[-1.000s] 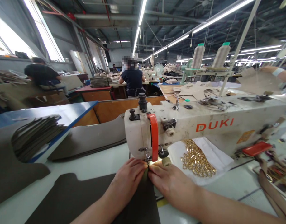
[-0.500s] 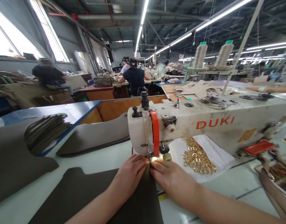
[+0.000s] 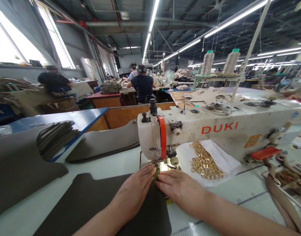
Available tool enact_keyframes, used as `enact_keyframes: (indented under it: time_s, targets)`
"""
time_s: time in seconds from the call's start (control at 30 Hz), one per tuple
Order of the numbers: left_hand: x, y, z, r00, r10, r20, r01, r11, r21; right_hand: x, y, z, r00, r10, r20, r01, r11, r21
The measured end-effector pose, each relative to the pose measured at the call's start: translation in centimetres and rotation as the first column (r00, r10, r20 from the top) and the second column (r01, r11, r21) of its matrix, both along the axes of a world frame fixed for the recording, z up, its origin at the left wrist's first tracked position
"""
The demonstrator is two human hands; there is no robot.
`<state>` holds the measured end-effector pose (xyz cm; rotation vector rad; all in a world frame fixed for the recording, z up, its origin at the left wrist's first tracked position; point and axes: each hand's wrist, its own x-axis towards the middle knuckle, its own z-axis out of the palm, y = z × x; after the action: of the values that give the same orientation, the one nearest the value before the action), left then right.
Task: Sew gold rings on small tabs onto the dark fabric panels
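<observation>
A dark grey-brown sheet panel (image 3: 96, 200) lies on the pale table, its narrow far end under the needle area of a white DUKI sewing machine (image 3: 190, 131). My left hand (image 3: 134, 186) rests on the panel with its fingers stretched forward, tips just short of the presser foot. Lying low at the panel's right edge, my right hand (image 3: 177, 186) has its fingers extended toward the left fingertips; its thumb is hidden. The lit needle plate (image 3: 166, 165) shows beyond the right fingers. What sits directly beneath the needle is too small to make out.
Gold metal rings (image 3: 206, 164) lie on white paper (image 3: 225, 155) right of the needle. Stacked grey panels (image 3: 103, 142) and another large panel (image 3: 20, 164) are at left. Thread cones (image 3: 207, 64) stand behind the machine. A person (image 3: 142, 87) sits farther back.
Both hands look flatter and slightly farther from the needle, exposing more of the lit plate. The view has shifted a little. A forearm at the far right has mostly left view.
</observation>
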<state>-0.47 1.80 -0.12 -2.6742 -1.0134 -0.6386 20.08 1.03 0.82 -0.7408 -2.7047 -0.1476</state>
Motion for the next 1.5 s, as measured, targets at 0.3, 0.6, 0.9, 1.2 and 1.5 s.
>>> enact_keyframes:
  time_s: [0.3, 0.6, 0.9, 1.2, 1.5]
  targets:
    - [-0.2, 0.5, -0.4, 0.995, 0.009, -0.103, -0.004, 0.999, 0.052, -0.2, 0.2, -0.2, 1.000, 0.007, 0.029, -0.007, 1.000, -0.021]
    - [-0.6, 1.4, -0.8, 0.992, 0.013, -0.126, -0.005, 0.998, 0.066, -0.5, 0.5, 0.2, 0.999, -0.016, 0.041, 0.018, 0.999, -0.044]
    - [-0.2, 1.3, -0.1, 0.983, 0.036, -0.182, -0.024, 0.998, 0.066, -0.8, 1.0, -0.2, 0.999, 0.001, 0.045, -0.001, 1.000, 0.003]
    - [0.3, 1.1, 0.1, 0.981, 0.054, -0.187, -0.046, 0.998, 0.046, -0.6, 0.9, -0.5, 1.000, 0.000, 0.022, 0.000, 0.999, 0.038]
    - [-0.8, -0.7, -0.7, 0.994, 0.082, -0.079, -0.080, 0.996, 0.027, -0.7, 0.1, -0.8, 0.998, 0.063, 0.004, -0.063, 0.998, 0.030]
